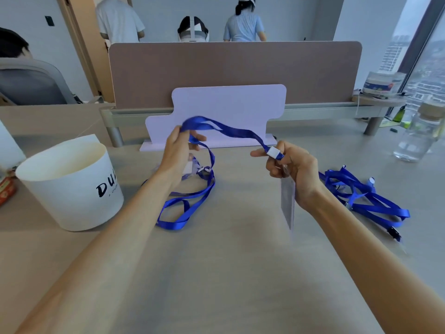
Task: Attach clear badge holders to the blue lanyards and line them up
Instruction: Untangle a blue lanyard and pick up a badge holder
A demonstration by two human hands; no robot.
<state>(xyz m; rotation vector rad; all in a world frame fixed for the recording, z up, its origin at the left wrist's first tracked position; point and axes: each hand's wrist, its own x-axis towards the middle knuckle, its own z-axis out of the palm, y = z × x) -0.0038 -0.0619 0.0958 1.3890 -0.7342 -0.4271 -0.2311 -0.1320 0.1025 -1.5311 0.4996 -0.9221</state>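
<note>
A blue lanyard [231, 130] stretches in the air between my two hands. My left hand [179, 150] pinches its looped strap end, raised above the table. My right hand [289, 165] grips the end with the white clasp [274, 152], and a clear badge holder [287, 203] hangs down from that hand. Below my left hand another blue lanyard [190, 201] lies coiled on the table with a clear holder on its clip [192, 167]. A tangled pile of blue lanyards [361, 196] lies to the right of my right hand.
A white paper bucket [69, 186] stands at the left. A pale lilac board [228, 109] leans against the brown desk divider [236, 68]. A clear bottle [419, 136] stands at the far right. People are behind the divider.
</note>
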